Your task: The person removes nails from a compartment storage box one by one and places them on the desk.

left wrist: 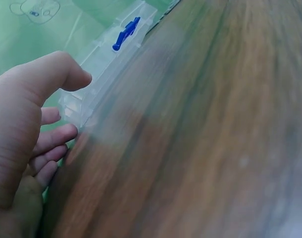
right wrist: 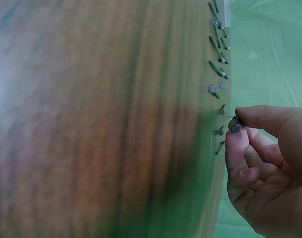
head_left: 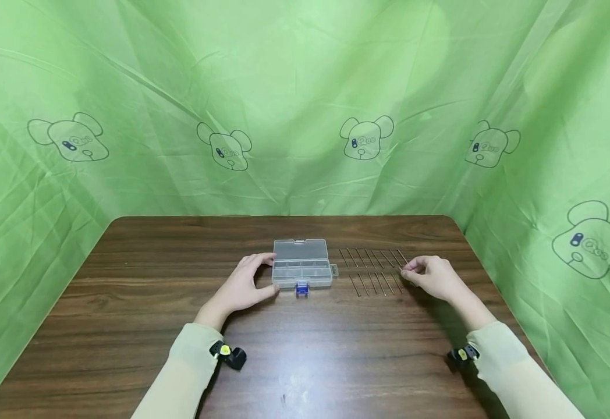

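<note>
A clear plastic compartment box (head_left: 301, 272) stands on the table with its lid (head_left: 300, 250) raised at the back and a blue latch (head_left: 302, 288) at the front. Around the box's left end is my left hand (head_left: 242, 285), thumb by the front corner and fingers by the side; contact is hard to tell. My right hand (head_left: 431, 276) pinches a thin metal nail (right wrist: 234, 127) between thumb and forefinger, its flat head showing in the right wrist view. Just left of that hand, several more nails (head_left: 359, 256) lie slanted in two rows, the nearer row (head_left: 364, 284) partly beside the fingertips.
The dark wood-grain table (head_left: 142, 302) runs back to a green curtain (head_left: 294, 186) printed with bear faces, which also hangs along both sides. A clear hanging tab (head_left: 334, 270) juts from the box's right side towards the nails.
</note>
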`<state>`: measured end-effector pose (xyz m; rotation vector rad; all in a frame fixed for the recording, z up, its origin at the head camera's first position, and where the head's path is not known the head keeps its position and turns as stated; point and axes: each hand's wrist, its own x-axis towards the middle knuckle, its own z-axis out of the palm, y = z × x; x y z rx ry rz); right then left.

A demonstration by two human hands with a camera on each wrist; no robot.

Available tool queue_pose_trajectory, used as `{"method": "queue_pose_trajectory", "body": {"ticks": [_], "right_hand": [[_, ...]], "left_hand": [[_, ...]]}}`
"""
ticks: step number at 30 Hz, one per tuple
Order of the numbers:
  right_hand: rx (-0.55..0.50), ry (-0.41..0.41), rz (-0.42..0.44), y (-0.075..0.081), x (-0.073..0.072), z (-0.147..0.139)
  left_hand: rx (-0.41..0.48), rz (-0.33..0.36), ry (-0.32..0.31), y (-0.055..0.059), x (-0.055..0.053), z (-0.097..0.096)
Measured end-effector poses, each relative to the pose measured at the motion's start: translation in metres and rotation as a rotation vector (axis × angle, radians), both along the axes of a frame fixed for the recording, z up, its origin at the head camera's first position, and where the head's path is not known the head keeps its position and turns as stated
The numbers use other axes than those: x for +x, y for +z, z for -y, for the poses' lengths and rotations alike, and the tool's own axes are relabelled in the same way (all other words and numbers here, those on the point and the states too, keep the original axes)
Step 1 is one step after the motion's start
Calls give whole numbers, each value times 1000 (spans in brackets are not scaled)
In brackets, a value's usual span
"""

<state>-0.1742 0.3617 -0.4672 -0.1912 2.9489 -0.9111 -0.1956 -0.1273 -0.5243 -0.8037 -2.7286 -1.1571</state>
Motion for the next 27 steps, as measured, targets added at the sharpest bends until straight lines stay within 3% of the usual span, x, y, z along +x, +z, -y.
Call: {"method": "queue_pose_trajectory", "body": {"ticks": [6,15,18,24,27], "right_hand": [[18,21,-11,-9,1,-5],[-13,70,-30,-18,0,-7],[-45,63,-16,-19,1,-4],[-76,64,11,-20,1,-1],[-72,66,19,-14,3,-5]], "left_hand": [[-10,5,-42,11,-2,9],[-72,38,-98,45,10,38],[-99,-31,-101,56,18,55],[-39,-268,-44,79,39,92],[-17,-322,-13,92,50,108]]}}
